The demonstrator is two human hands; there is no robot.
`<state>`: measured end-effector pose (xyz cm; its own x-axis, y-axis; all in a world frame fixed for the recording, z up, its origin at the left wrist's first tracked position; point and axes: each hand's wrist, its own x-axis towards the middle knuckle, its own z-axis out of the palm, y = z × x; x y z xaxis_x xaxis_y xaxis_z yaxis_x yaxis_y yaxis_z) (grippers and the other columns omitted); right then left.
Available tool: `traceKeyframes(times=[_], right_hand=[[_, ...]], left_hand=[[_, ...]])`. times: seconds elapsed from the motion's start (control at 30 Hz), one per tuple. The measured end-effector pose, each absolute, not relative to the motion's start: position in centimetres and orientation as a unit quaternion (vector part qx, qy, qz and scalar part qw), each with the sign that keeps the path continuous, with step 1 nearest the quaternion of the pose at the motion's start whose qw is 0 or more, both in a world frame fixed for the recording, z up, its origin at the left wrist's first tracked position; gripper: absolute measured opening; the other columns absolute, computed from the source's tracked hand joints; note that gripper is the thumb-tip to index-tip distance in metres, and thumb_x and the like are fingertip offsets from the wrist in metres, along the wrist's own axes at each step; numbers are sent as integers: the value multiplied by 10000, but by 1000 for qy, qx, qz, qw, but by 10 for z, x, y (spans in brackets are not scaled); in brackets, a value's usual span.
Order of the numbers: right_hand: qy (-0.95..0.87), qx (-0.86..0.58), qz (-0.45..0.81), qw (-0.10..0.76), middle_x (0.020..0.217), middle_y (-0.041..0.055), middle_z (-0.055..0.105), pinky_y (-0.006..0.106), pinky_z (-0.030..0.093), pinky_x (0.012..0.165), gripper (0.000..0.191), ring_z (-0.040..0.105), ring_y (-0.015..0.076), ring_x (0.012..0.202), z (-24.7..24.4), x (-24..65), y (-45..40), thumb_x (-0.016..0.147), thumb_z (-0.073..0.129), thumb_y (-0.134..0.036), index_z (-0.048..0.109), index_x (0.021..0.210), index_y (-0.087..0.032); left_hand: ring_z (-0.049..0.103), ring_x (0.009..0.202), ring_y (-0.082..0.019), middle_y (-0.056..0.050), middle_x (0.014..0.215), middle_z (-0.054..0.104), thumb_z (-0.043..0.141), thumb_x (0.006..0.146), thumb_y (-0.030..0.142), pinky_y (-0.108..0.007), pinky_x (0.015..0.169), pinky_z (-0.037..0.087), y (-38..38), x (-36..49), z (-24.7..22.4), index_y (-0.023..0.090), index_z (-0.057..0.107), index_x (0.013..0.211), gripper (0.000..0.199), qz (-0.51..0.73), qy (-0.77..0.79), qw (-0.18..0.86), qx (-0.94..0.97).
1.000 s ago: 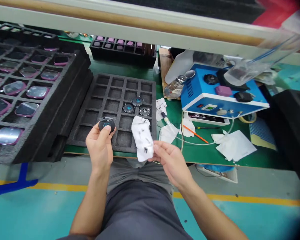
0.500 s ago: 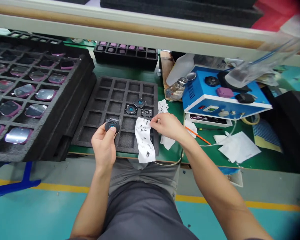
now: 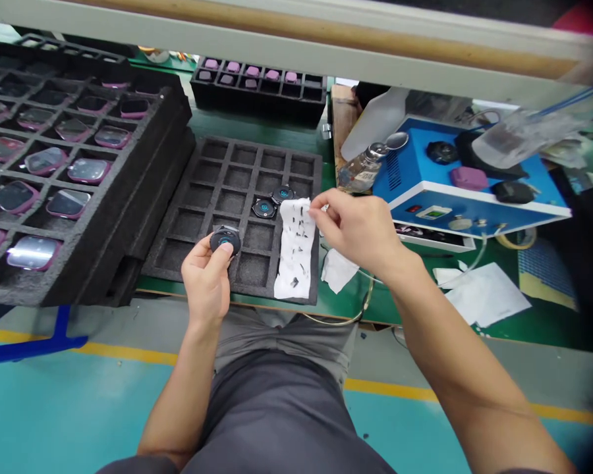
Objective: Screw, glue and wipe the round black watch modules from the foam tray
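Now, through the head camera, I see the white strip point(image 3: 295, 253) lying straighter than a second ago, stretched down the right side of the foam tray point(image 3: 254, 268) on the counter point(image 3: 338, 304). The right hand point(image 3: 363, 227) has gone from its lower edge to its upper right corner, pinching it between thumb and finger. My view of a third round piece is lost; two round pieces point(image 3: 264, 208) still show. The left hand point(image 3: 205, 280) keeps gripping the dark disc point(image 3: 226, 238) above the tray.

Factory workshop: green workbench point(image 3: 548, 326), foam trays point(image 3: 123, 217) of watch-like devices point(image 3: 264, 208), blue benchtop machine point(image 3: 432, 183), yellow floor line point(image 3: 133, 353).
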<state>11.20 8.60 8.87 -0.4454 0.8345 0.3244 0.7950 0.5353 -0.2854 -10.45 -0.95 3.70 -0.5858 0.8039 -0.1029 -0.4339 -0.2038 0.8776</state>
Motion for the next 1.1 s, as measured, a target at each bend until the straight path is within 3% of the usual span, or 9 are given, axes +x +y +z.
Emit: traceKeyframes(times=[0.17,0.33,0.4,0.47,0.53,0.63,0.8,1.0,1.1], right_hand=[[-923,-332,139,137,679,-1,733,268,317,551,220,601,125,544,79,134,28,984,525,-292,736,985,-227],[-764,-537,251,255,659,-11,682,260,406,560,241,548,115,524,60,134,22,941,584,-394,722,977,-200],[-719,-589,272,249,717,-4,682,281,423,589,297,562,132,572,52,125,30,883,653,-438,716,1040,-194],[-719,-578,300,242,770,10,684,294,433,625,245,577,144,634,46,116,36,855,684,-415,727,963,-200],[-701,-549,343,299,828,30,697,293,454,653,181,610,155,718,43,110,36,862,681,-377,708,818,-204],[-594,-523,406,457,844,25,717,287,500,666,171,650,156,746,45,102,29,855,724,-378,701,821,-213],[-469,-544,285,634,770,7,710,299,532,621,172,649,153,659,58,75,19,832,778,-365,733,914,-221],[-555,-508,223,620,945,45,792,393,610,822,115,742,213,887,51,45,8,914,696,-285,780,989,-257],[-626,-479,207,579,1047,50,812,436,627,906,194,769,231,985,41,40,-1,935,653,-219,772,1076,-279]], left_hand=[[656,814,-135,-14,836,719,893,644,249,-324,873,564,-10,-104,36,172,743,786,221,747,480,414,199],[660,815,-137,-9,841,723,890,640,238,-331,880,570,-10,-102,37,180,758,812,224,747,484,409,201],[663,815,-141,-7,842,723,887,642,238,-340,885,573,-10,-102,38,186,761,820,224,746,488,406,203],[669,815,-147,-7,842,725,889,639,245,-357,896,573,-10,-101,38,188,761,827,234,743,493,404,202],[677,819,-155,-11,848,731,898,631,252,-371,907,570,-12,-100,39,185,762,849,265,740,498,404,203],[687,820,-161,-17,858,743,917,616,257,-367,895,566,-15,-92,40,182,763,893,326,737,494,415,202],[684,753,-143,-20,815,748,915,633,264,-302,792,565,-16,-69,41,167,757,853,287,725,478,450,209],[673,728,-118,-8,795,746,874,697,230,-233,728,550,-13,-53,33,177,767,872,212,723,481,440,229],[684,743,-136,-15,812,747,849,730,236,-240,721,556,-14,-51,30,183,777,901,193,716,506,408,254]])
